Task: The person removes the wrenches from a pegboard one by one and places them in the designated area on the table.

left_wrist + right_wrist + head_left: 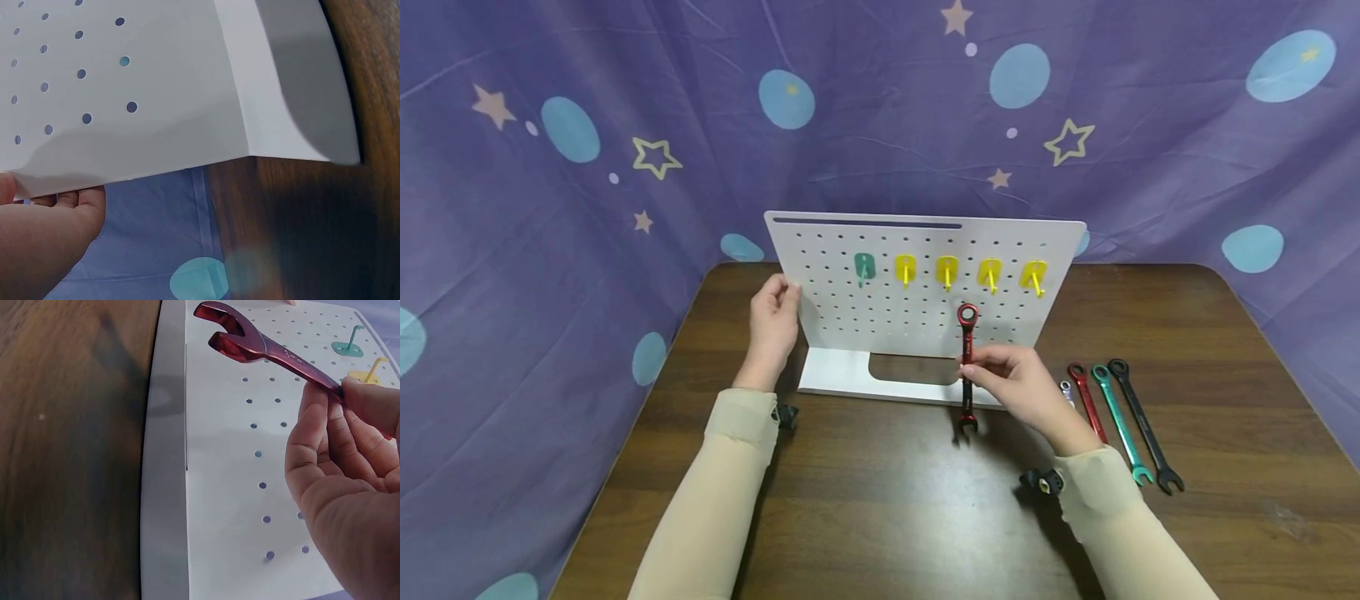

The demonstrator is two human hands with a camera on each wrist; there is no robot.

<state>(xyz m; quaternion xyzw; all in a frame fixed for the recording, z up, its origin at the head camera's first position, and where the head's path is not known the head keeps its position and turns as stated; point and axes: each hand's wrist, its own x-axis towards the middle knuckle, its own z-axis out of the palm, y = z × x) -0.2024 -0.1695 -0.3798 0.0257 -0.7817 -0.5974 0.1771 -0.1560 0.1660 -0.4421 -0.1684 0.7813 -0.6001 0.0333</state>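
A white pegboard (842,321) stands upright on its base, with a green hook (865,267) and several yellow hooks (947,271) along its upper part. My left hand (771,321) grips the board's left edge; the left wrist view has the thumb on the front and fingers behind. Between thumb and fingers, my right hand (1018,385) pinches a dark red ratcheting combination wrench (967,340) mid-handle. It hangs upright before the board, ring end up, below the hooks. In the right wrist view its open-ended jaw shows, while the ring end is hidden.
On the wooden table (880,508), right of the board, lie a red wrench (1087,400), a teal wrench (1122,425), a black wrench (1146,425) and a small silver wrench (1066,389) partly hidden by my right arm. A purple patterned curtain (880,167) hangs behind.
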